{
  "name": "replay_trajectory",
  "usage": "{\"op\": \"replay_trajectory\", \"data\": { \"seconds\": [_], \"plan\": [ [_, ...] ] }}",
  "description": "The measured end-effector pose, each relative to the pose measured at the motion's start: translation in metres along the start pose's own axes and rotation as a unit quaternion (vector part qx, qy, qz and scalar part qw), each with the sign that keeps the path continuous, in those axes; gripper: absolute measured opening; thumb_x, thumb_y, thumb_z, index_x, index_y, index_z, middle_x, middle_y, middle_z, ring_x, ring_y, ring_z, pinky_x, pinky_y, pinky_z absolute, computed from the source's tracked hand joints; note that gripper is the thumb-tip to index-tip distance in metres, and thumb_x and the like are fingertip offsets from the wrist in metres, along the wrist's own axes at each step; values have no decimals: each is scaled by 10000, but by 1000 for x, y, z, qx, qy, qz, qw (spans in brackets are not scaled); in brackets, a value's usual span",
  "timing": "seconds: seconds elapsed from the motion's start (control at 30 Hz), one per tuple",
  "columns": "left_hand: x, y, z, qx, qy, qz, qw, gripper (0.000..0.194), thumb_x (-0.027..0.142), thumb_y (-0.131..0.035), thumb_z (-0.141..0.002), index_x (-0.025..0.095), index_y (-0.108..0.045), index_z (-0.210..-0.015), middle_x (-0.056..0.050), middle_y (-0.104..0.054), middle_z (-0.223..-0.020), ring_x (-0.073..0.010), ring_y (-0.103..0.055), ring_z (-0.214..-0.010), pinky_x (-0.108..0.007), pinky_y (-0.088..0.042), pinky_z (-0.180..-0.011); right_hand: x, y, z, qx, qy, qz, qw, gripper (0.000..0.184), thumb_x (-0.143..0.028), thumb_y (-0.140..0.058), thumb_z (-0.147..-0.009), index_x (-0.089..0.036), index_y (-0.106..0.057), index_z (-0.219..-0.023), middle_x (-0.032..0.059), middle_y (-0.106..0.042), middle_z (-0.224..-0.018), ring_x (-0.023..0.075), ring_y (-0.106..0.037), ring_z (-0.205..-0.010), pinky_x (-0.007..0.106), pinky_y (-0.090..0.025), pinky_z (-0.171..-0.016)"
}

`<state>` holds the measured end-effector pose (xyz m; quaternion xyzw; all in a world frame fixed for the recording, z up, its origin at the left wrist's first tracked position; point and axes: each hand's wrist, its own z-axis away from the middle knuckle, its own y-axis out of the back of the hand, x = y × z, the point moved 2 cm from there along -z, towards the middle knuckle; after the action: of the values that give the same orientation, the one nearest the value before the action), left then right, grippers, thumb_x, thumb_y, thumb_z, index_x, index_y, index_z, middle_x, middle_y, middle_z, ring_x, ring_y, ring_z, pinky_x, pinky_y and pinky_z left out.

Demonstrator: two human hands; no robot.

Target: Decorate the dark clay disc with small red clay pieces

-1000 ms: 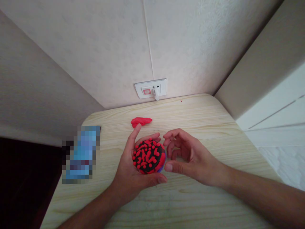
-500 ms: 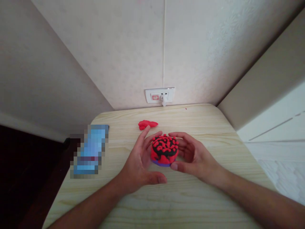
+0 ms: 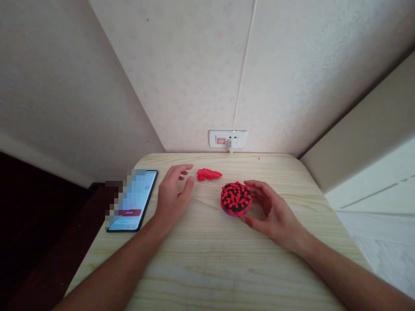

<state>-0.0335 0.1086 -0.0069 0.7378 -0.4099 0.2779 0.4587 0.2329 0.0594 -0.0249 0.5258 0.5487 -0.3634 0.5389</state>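
Observation:
A round clay disc [image 3: 236,198], black on top with many small red bits and a purple base, lies on the light wooden table [image 3: 207,263]. My right hand [image 3: 269,211] curls round its right side, thumb at the front edge and fingers behind it. My left hand [image 3: 171,194] is open, fingers spread flat over the table, holding nothing. It lies between a phone [image 3: 134,201] on its left and a small lump of red clay [image 3: 209,174] just to its right.
The phone lies near the table's left edge with its screen lit. A white wall socket [image 3: 228,139] with a plug in it sits just above the table's far edge. A pale cabinet [image 3: 372,172] stands along the right side.
The disc went from my left palm to my right hand and down onto the table. My left hand let go, opened and moved left toward the phone. The view shifted right.

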Motion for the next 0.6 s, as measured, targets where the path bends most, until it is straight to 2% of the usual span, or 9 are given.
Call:
{"op": "replay_trajectory", "data": {
  "seconds": [0.13, 0.27, 0.43, 0.6],
  "plan": [
    [-4, -12, -2, -78, -49, -71, 993, 450, 266, -665, -949, 166, -627, -1386, -148, -647, -1420, -325, -553, -1323, -532, -398, -1161, -2, 2, 0, -10, 5, 63, 998, 688, -307, -857, -792, -236, -487, -1367, 151, -649, -1378, 284, -657, -1252, 484, -538, -1112],
    [-6, -19, -2, -119, -73, -100, 985, 389, 228, -634, -972, 174, -659, -1356, -123, -694, -1362, -321, -570, -1277, -532, -403, -1151, 0, 7, 0, -25, 10, 139, 990, 709, -332, -844, -802, -234, -473, -1398, 159, -640, -1403, 308, -649, -1275, 523, -519, -1118],
    [-7, -18, -2, -107, -61, -99, 987, 378, 169, -589, -978, 100, -651, -1345, -159, -669, -1220, -303, -603, -1167, -501, -469, -1089, 2, 14, 1, -41, 17, 193, 980, 786, -301, -844, -788, -231, -444, -1460, 151, -652, -1377, 323, -648, -1268, 551, -504, -1114],
    [-5, -15, -1, -73, -34, -53, 995, 410, 173, -603, -968, 116, -630, -1374, -138, -626, -1193, -275, -625, -1141, -470, -506, -1071, -8, 19, 3, -77, 39, 183, 979, 801, -189, -780, -785, -233, -409, -1494, 150, -614, -1426, 312, -603, -1319, 552, -450, -1161]
  ]
}}
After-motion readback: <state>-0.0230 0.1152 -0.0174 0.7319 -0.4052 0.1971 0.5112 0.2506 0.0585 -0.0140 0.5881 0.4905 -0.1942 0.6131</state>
